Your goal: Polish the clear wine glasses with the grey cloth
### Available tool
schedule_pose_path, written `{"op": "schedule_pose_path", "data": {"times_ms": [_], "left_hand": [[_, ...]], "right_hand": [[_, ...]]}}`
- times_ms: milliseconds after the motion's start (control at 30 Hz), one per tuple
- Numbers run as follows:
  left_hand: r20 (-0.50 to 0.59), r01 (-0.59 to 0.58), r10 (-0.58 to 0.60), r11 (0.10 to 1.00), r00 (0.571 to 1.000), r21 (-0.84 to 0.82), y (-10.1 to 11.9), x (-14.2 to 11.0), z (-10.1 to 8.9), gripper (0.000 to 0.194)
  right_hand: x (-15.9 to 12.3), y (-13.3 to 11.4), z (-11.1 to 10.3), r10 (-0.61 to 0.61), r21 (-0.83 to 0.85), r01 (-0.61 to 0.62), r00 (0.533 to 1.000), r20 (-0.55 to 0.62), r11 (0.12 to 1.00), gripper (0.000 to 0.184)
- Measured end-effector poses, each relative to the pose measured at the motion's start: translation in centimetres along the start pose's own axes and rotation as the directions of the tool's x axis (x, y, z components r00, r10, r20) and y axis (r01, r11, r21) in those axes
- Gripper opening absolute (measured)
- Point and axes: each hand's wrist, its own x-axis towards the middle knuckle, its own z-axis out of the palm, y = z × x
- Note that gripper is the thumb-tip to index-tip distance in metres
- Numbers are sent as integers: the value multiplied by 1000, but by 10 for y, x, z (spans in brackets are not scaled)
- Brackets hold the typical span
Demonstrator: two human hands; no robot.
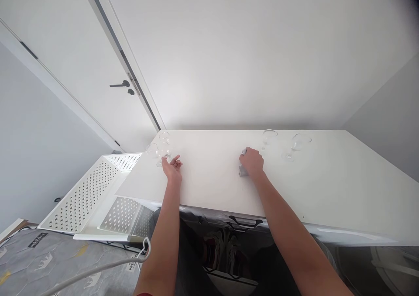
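My left hand [172, 168] is at the left end of the white tabletop, palm partly turned up and fingers apart. Its thumb is right beside a cluster of clear stemmed glasses [152, 151]; whether it touches one I cannot tell. The glasses overlap and are hard to separate. My right hand [252, 160] is closed around a folded grey cloth [243, 171] that rests on the table, its fingers partly hidden. Beyond that hand stand two more clear stemmed glasses, one near the wall [270, 134] and one farther right [297, 144].
The white table [209, 178] meets the wall at the back. On the left are a white perforated rack [85, 191], a grey patterned mattress [49, 261] and a white cable [104, 266]. A door with a dark handle [121, 84] is behind them. Black drawer handles [245, 222] show below the table edge.
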Motion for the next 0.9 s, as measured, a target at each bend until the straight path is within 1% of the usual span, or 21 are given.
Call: {"op": "schedule_pose_path", "data": {"times_ms": [167, 333, 500, 733, 900], "left_hand": [[16, -4, 4, 1000, 1000, -16, 2, -1, 1, 46], [46, -10, 11, 1000, 999, -24, 2, -2, 1, 52], [86, -22, 25, 999, 996, -34, 3, -5, 2, 54], [191, -67, 84, 994, 978, -91, 5, -12, 6, 51], [266, -79, 102, 992, 959, -94, 8, -15, 7, 50]], "right_hand": [[0, 1, 1, -4, 2, 4, 1000, -9, 1000, 4], [-1, 1, -1, 5, 15, -5, 1000, 6, 1000, 4], [-2, 0, -3, 11, 10, -12, 1000, 12, 1000, 5], [0, 1, 0, 6, 17, -6, 1000, 3, 1000, 4], [1, 2, 0, 17, 17, -17, 1000, 4, 1000, 4]]}}
